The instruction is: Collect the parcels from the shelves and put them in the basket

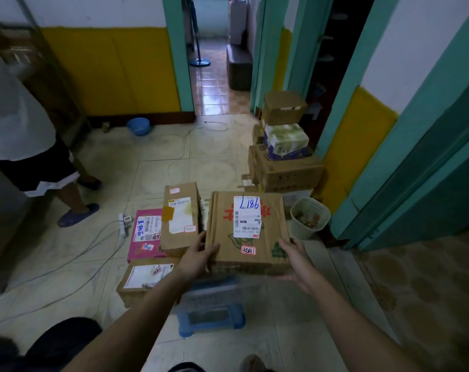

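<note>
I hold a flat brown cardboard parcel (pixel 250 232) with a white label marked in blue ink, level above the floor. My left hand (pixel 198 257) grips its left near corner and my right hand (pixel 295 260) grips its right near corner. Directly under it sits a blue plastic basket (pixel 211 307), partly hidden by the parcel and my left arm. To the left lie three other parcels: an upright-lying brown one (pixel 179 216), a pink one (pixel 144 234) and a brown one (pixel 144 280) nearest me.
Stacked cardboard boxes (pixel 284 157) and a white waste bin (pixel 309 217) stand at the right by a teal door. A person in blue slippers (pixel 79 214) stands at the left. Cables and a power strip (pixel 124 221) lie on the tiled floor. A blue basin (pixel 138 126) sits by the far wall.
</note>
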